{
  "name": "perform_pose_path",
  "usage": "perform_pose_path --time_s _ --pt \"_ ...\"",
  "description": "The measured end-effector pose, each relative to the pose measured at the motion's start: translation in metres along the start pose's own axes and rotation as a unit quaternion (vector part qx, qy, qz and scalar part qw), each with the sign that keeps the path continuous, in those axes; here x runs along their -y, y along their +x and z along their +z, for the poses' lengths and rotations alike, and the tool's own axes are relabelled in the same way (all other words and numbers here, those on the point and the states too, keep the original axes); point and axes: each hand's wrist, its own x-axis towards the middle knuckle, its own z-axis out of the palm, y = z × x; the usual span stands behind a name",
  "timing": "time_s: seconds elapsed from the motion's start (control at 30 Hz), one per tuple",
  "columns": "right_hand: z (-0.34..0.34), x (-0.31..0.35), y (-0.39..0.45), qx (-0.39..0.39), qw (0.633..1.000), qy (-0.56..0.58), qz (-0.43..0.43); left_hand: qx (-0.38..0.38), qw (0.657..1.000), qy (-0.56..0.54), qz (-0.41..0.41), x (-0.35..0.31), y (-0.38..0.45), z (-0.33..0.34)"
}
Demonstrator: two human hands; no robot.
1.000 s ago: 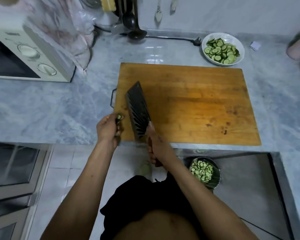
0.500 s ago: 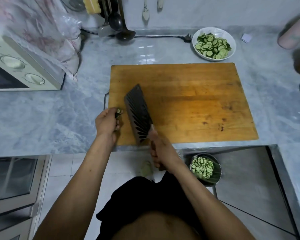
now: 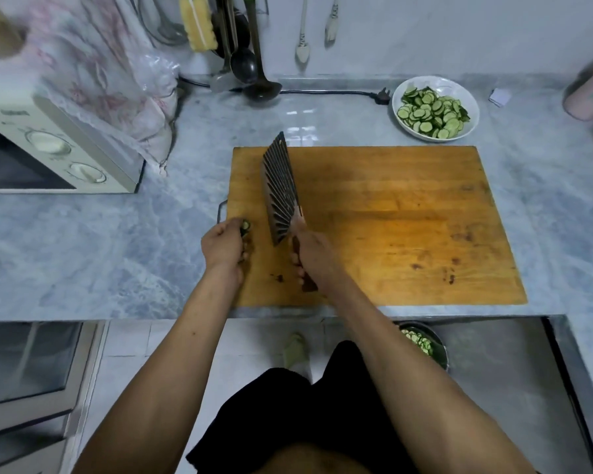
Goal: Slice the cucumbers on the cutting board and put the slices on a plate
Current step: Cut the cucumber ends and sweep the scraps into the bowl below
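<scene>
A wooden cutting board (image 3: 408,217) lies on the marble counter. My left hand (image 3: 224,249) grips a short cucumber piece (image 3: 245,227) at the board's left edge; only its cut green end shows. My right hand (image 3: 314,254) holds the handle of a dark ribbed cleaver (image 3: 279,189), whose blade lies tilted over the board just right of the cucumber. A white plate (image 3: 459,94) with several cucumber slices (image 3: 432,112) stands beyond the board's far right corner.
A microwave (image 3: 48,155) under a floral cover stands at the left. Ladles and utensils (image 3: 243,63) hang at the back wall, and a power cord (image 3: 329,92) runs along it. Below the counter edge a metal bowl (image 3: 435,343) holds more slices. A pink container (image 3: 589,94) sits far right.
Both hands and the cleaver have moved forward from the board's near edge onto the board. The left hand still grips the cucumber piece. The head view has tilted up and shifted.
</scene>
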Motion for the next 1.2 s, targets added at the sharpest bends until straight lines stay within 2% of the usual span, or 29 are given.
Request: perform_pose_path --time_s 0.13,0.23,0.3,0.47,0.53,0.67,0.77,0.83,1.03,1.13,1.2 --pt "0.027 0.023 0.036 0.044 0.999 -0.012 -0.001 -0.032 0.999 0.008 -0.001 -0.003 0.009 -0.01" --pt "0.028 0.017 0.045 0.037 0.999 -0.026 -0.001 -0.035 0.999 0.016 -0.002 -0.003 0.013 -0.007" --pt "0.018 0.006 0.042 0.008 1.0 -0.019 -0.005 -0.023 1.0 0.015 -0.007 -0.001 0.015 -0.002" --pt "-0.04 -0.023 0.015 -0.126 0.985 0.116 0.04 0.009 1.0 -0.002 -0.012 0.005 0.018 0.014" --pt "-0.061 -0.026 0.006 -0.142 0.981 0.13 0.036 0.029 1.0 0.0 -0.012 0.009 0.015 0.023" --pt "-0.052 -0.02 0.0 -0.103 0.987 0.119 0.023 0.057 0.998 -0.001 -0.013 0.009 0.009 0.041" --pt "-0.023 -0.021 0.001 -0.051 0.998 0.03 -0.004 0.051 0.998 0.019 0.007 0.005 0.005 0.05" --pt "-0.016 -0.027 0.002 -0.032 0.999 0.009 -0.024 0.048 0.998 0.023 0.022 0.003 0.003 0.052" --pt "-0.08 -0.044 -0.011 -0.078 0.992 0.085 0.045 0.06 0.998 -0.008 0.005 0.01 0.007 0.047" --pt "-0.118 -0.045 -0.028 -0.109 0.991 0.075 0.027 0.066 0.998 0.005 -0.008 0.02 0.004 0.049" --pt "-0.128 -0.04 -0.038 -0.097 0.995 0.028 0.006 0.067 0.997 0.047 -0.011 0.027 0.001 0.054"
